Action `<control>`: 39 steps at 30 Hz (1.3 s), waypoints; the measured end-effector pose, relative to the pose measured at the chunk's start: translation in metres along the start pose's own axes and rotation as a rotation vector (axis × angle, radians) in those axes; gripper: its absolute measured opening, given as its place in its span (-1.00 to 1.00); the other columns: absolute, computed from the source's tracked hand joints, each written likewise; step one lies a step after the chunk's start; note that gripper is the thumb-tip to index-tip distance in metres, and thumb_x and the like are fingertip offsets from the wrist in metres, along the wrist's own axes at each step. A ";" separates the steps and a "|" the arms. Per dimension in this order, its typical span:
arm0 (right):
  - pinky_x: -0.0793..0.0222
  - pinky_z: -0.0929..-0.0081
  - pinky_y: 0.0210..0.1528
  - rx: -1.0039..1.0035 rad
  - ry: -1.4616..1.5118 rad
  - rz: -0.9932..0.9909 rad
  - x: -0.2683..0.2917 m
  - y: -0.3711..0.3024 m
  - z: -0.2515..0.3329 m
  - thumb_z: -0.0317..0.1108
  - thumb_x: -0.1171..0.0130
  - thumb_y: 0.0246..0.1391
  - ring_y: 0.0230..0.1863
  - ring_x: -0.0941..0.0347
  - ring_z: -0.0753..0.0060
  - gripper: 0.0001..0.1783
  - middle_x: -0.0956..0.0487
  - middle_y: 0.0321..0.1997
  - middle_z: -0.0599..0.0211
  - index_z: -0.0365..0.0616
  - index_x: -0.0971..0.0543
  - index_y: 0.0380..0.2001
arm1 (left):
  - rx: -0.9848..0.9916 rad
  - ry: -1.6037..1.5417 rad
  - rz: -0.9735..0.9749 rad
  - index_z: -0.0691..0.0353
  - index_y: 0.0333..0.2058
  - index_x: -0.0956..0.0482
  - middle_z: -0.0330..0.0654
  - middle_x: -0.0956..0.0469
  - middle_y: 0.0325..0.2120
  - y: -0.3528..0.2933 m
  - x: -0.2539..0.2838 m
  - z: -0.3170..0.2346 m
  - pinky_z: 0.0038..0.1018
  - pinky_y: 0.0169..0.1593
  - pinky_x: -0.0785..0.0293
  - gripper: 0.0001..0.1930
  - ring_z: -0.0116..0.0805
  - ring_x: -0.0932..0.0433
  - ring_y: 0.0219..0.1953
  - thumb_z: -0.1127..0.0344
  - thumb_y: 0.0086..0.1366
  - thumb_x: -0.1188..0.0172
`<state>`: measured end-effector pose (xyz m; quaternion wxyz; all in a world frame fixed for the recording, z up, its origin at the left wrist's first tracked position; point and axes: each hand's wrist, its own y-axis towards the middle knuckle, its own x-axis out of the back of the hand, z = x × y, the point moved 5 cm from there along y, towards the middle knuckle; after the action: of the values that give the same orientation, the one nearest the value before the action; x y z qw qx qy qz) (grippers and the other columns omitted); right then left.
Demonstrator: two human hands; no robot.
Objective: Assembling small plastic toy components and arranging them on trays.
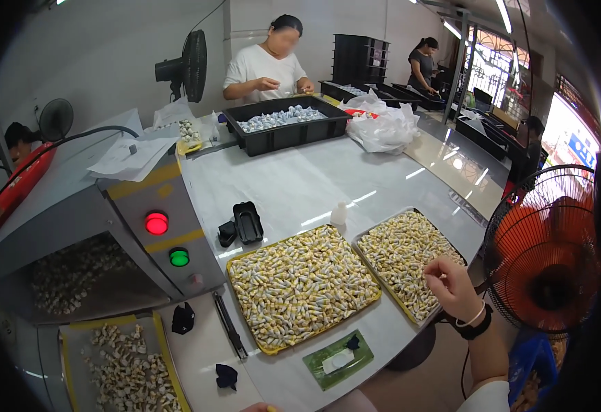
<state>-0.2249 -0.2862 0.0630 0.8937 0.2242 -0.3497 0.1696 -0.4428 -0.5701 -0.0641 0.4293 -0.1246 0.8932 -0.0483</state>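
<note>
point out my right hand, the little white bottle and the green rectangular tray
right hand (453, 291): head view, back of the hand
little white bottle (339, 215): head view, middle of its body
green rectangular tray (363, 355): head view, bare green surface right of the white piece

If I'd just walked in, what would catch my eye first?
Probably the two shallow trays, side by side in the middle foreground, packed with small yellow-and-pale pieces, the person's right hand over the right one. Next, the glowing red light and green light on the grey machine at left.
</note>
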 end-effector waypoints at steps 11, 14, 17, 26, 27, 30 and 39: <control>-0.35 0.64 -0.49 0.328 0.182 0.198 -0.061 -0.073 0.063 -0.56 -0.26 -0.20 -0.52 -0.45 0.48 -0.80 -0.52 -0.50 0.32 -0.15 -0.61 -0.39 | -0.111 -0.146 -0.029 0.23 -0.30 -0.42 -0.32 -0.39 -0.55 0.002 -0.008 -0.009 -0.45 -0.30 -0.33 -0.65 -0.44 -0.39 -0.47 0.06 0.13 -0.16; -0.35 0.63 -0.52 0.336 0.183 0.192 -0.068 -0.074 0.062 -0.55 -0.27 -0.20 -0.55 -0.45 0.48 -0.83 -0.52 -0.53 0.34 -0.15 -0.61 -0.43 | -0.140 -0.194 -0.006 0.21 -0.31 -0.40 -0.34 -0.34 -0.60 -0.001 -0.007 -0.008 -0.50 -0.38 -0.29 -0.65 -0.49 -0.33 -0.54 0.04 0.12 -0.17; -0.35 0.63 -0.55 0.322 0.121 0.204 -0.069 -0.071 0.063 -0.55 -0.27 -0.21 -0.57 -0.45 0.48 -0.85 -0.52 -0.54 0.34 -0.17 -0.60 -0.45 | -0.140 -0.208 0.037 0.20 -0.26 -0.39 -0.36 -0.33 -0.64 -0.002 -0.006 -0.009 -0.53 -0.43 -0.26 -0.65 -0.51 -0.31 -0.58 0.08 0.13 -0.18; -0.34 0.60 -0.55 0.353 0.137 0.156 -0.076 -0.062 0.058 -0.54 -0.25 -0.20 -0.56 -0.43 0.46 -0.86 -0.53 -0.53 0.34 -0.16 -0.58 -0.45 | -0.087 -0.148 0.012 0.21 -0.18 -0.37 -0.38 -0.37 -0.68 0.001 -0.008 -0.009 -0.52 -0.45 -0.28 -0.61 -0.51 -0.34 -0.60 0.09 0.12 -0.19; -0.34 0.60 -0.55 0.355 0.138 0.157 -0.076 -0.061 0.060 -0.54 -0.25 -0.20 -0.56 -0.43 0.46 -0.86 -0.53 -0.53 0.34 -0.16 -0.58 -0.45 | -0.094 -0.144 0.006 0.21 -0.18 -0.37 -0.38 -0.37 -0.68 0.001 -0.007 -0.010 -0.51 -0.44 -0.29 -0.61 -0.50 -0.35 -0.60 0.09 0.12 -0.19; -0.34 0.59 -0.54 0.314 0.125 0.205 -0.078 -0.063 0.062 -0.54 -0.24 -0.18 -0.55 -0.43 0.45 -0.87 -0.52 -0.53 0.35 -0.16 -0.58 -0.45 | -0.107 -0.141 0.002 0.20 -0.19 -0.39 -0.38 -0.38 -0.67 -0.002 -0.007 -0.009 -0.49 -0.43 -0.30 -0.62 -0.50 -0.35 -0.58 0.08 0.12 -0.19; -0.33 0.57 -0.55 0.325 0.113 0.195 -0.079 -0.069 0.067 -0.54 -0.24 -0.20 -0.56 -0.41 0.42 -0.88 -0.51 -0.54 0.33 -0.17 -0.57 -0.48 | -0.158 -0.108 0.016 0.17 -0.21 -0.42 -0.23 -0.42 -0.51 -0.006 -0.001 -0.002 -0.42 -0.35 -0.34 -0.66 -0.40 -0.37 -0.49 0.11 0.12 -0.21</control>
<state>-0.2845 -0.3906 0.0318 0.8433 0.3207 -0.2871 0.3217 -0.4428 -0.5758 -0.0605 0.4663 -0.1531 0.8707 0.0324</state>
